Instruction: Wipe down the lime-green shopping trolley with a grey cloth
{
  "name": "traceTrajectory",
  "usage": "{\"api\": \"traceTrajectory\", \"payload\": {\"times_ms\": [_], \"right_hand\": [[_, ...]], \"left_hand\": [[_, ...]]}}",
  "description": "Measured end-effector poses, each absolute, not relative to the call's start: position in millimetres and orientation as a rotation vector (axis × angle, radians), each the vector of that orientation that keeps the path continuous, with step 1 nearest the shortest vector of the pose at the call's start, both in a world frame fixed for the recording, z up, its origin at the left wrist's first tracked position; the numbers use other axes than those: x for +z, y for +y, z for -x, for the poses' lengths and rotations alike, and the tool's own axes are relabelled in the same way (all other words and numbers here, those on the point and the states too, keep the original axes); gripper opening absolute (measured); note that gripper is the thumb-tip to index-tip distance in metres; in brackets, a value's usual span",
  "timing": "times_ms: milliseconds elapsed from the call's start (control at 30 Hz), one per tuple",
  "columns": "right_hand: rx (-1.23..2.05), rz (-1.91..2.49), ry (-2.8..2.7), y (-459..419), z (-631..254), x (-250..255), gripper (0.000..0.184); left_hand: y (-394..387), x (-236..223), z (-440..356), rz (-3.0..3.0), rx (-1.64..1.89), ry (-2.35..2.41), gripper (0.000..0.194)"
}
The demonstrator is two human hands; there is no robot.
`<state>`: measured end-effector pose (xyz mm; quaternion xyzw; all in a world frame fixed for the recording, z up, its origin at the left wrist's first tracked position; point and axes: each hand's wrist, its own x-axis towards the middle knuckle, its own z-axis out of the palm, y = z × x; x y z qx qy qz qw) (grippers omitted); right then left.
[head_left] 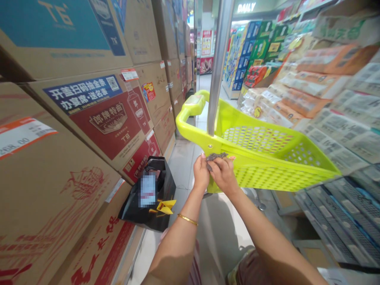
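Note:
Both my hands are together at the near side of a bright yellow-green shopping cart (263, 140) with perforated walls. A crumpled grey cloth (219, 155) shows between them, just below the cart's handle end. My left hand (201, 173) is closed on the cloth's left end, thumb pointing up. My right hand (223, 173) has its fingers curled over the cloth from the right, close against the cart's wall. A metal pole (218, 67) rises beside the handle (190, 114). Parts of the cloth are hidden under my fingers.
Stacked cardboard boxes (109, 122) line the left side. A black bag (166, 186) with a yellow piece (166, 206) stands on the floor beside them. Shelves of packaged goods (329, 87) rise on the right. The tiled aisle (204, 83) runs ahead.

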<state>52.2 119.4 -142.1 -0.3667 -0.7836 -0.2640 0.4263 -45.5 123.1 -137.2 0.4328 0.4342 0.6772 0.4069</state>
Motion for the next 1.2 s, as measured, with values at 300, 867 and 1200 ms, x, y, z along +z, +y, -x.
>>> {"api": "traceTrajectory", "payload": {"times_ms": [300, 867, 1200], "right_hand": [[-0.652, 0.954, -1.737, 132, -37, -116, 0.016], [-0.702, 0.912, -1.867, 135, -46, -126, 0.018], [-0.648, 1.039, -1.751, 137, -35, -127, 0.016]], "left_hand": [[130, -137, 45, -1.052, 1.72, 1.089, 0.044], [139, -139, 46, -1.039, 1.68, 1.048, 0.047], [135, -134, 45, -1.018, 1.722, 1.062, 0.041]]}}
